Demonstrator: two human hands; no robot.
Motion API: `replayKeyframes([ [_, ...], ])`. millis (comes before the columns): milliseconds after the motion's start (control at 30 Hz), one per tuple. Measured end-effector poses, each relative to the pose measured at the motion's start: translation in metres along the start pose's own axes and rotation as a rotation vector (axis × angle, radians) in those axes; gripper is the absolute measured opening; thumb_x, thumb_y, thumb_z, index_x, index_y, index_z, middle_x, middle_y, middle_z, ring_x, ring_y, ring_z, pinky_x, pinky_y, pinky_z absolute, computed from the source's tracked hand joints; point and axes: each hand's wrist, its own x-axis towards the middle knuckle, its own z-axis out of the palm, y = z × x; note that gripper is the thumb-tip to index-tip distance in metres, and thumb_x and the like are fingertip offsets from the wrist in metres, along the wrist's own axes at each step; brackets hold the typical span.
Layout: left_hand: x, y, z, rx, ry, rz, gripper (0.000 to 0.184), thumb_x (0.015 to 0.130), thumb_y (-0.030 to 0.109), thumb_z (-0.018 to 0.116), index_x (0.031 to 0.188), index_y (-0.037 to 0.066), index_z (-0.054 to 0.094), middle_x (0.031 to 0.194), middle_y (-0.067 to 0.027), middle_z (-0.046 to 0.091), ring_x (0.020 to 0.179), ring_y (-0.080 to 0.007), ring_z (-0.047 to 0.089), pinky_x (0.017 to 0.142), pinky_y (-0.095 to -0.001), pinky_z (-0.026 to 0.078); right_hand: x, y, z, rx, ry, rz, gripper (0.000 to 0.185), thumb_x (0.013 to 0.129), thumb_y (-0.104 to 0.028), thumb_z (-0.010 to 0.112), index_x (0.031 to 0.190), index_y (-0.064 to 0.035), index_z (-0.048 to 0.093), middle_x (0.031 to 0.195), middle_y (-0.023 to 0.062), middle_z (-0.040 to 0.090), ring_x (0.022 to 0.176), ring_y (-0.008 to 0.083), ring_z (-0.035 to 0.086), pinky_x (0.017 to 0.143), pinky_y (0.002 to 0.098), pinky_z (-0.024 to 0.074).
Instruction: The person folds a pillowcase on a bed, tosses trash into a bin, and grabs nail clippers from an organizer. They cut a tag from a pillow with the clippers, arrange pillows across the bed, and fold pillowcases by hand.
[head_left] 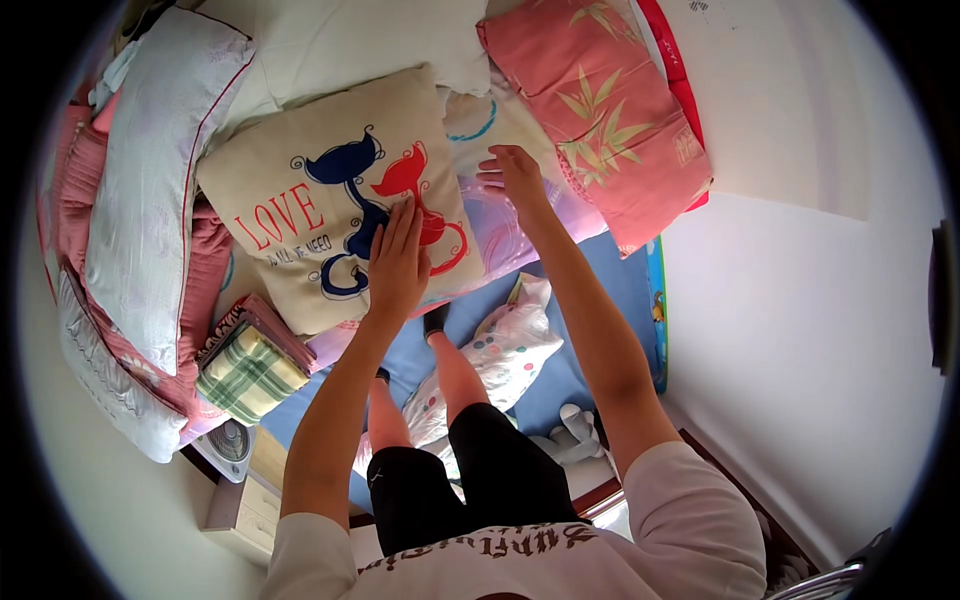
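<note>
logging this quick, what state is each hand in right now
Left hand: open, apparently resting flat on the cat-print cushion.
Right hand: open, nothing seen in it.

Under the left hand (398, 262), the cream cushion (270, 170) is matt, plain-looking cloth. Beside the right hand (515, 178), the pink fabric (625, 125) looks smooth; left of both, the white pillow (150, 200) looks faintly satiny.

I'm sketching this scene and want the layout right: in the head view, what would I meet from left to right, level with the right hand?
Pink cloth → white pillow with red edging → cat cushion → right hand → pink leaf-print bedding → white wall.
</note>
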Motion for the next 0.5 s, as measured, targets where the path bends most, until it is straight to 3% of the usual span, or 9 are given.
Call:
replayKeyframes([
  [67, 0.000, 0.000, 0.006, 0.001, -0.019, -0.027, 0.060, 0.093, 0.016, 0.059, 0.151, 0.005, 0.046, 0.165, -0.0093, 0.036, 0.151, -0.0273, 0.037, 0.121, -0.0477, 0.032, 0.026, -0.001, -0.008, 0.090, 0.141, -0.016, 0.030, 0.104, -0.026, 0.057, 0.124, -0.0037, 0.061, 0.107, 0.0109, 0.069, 0.099, 0.0201, 0.070, 0.079, 0.0342, 0.0591],
  [167, 0.005, -0.001, 0.008, -0.042, -0.037, -0.043, 0.061, 0.093, 0.016, 0.059, 0.152, 0.004, 0.045, 0.166, -0.0095, 0.036, 0.152, -0.0275, 0.036, 0.122, -0.0479, 0.030, 0.065, -0.009, -0.016, 0.203, 0.194, 0.004, 0.030, 0.101, -0.025, 0.058, 0.121, -0.0016, 0.062, 0.107, 0.0103, 0.069, 0.095, 0.0206, 0.070, 0.080, 0.0362, 0.0597],
  [200, 0.007, -0.003, 0.010, -0.058, -0.056, -0.050, 0.062, 0.094, 0.018, 0.058, 0.153, 0.005, 0.044, 0.166, -0.0095, 0.035, 0.153, -0.0277, 0.035, 0.122, -0.0479, 0.029, 0.077, -0.015, -0.020, 0.257, 0.150, 0.052, 0.033, 0.100, -0.024, 0.062, 0.123, -0.0005, 0.058, 0.113, 0.0111, 0.067, 0.105, 0.0245, 0.069, 0.088, 0.0413, 0.0589],
  [233, 0.009, -0.006, 0.011, -0.059, -0.055, -0.048, 0.062, 0.094, 0.018, 0.058, 0.153, 0.005, 0.044, 0.166, -0.0095, 0.035, 0.153, -0.0277, 0.035, 0.122, -0.0479, 0.029, 0.090, -0.020, -0.022, 0.258, 0.152, 0.050, 0.033, 0.100, -0.024, 0.062, 0.123, -0.0005, 0.058, 0.113, 0.0111, 0.067, 0.105, 0.0245, 0.069, 0.088, 0.0413, 0.0589],
  [300, 0.011, -0.009, 0.013, -0.079, -0.086, -0.058, 0.062, 0.094, 0.019, 0.057, 0.153, 0.005, 0.043, 0.166, -0.0093, 0.035, 0.153, -0.0277, 0.034, 0.122, -0.0481, 0.029, 0.116, -0.026, -0.020, 0.309, 0.173, 0.142, 0.030, 0.098, -0.024, 0.063, 0.121, -0.0042, 0.060, 0.110, 0.0097, 0.067, 0.100, 0.0244, 0.069, 0.088, 0.0413, 0.0586],
  [333, 0.012, -0.009, 0.014, -0.078, -0.089, -0.059, 0.062, 0.094, 0.019, 0.057, 0.153, 0.005, 0.043, 0.166, -0.0093, 0.035, 0.153, -0.0277, 0.034, 0.122, -0.0481, 0.029, 0.127, -0.028, -0.018, 0.340, 0.210, 0.108, 0.024, 0.092, -0.023, 0.070, 0.106, -0.0045, 0.063, 0.095, 0.0061, 0.067, 0.084, 0.0194, 0.068, 0.075, 0.0360, 0.0590],
  [500, 0.016, -0.013, 0.016, -0.105, -0.122, -0.084, 0.063, 0.094, 0.020, 0.057, 0.154, 0.006, 0.043, 0.166, -0.0092, 0.035, 0.153, -0.0275, 0.034, 0.122, -0.0485, 0.030, 0.177, -0.032, -0.015, 0.374, 0.223, 0.142, 0.021, 0.091, -0.018, 0.073, 0.107, -0.0082, 0.065, 0.096, 0.0051, 0.069, 0.078, 0.0189, 0.068, 0.070, 0.0343, 0.0560],
])
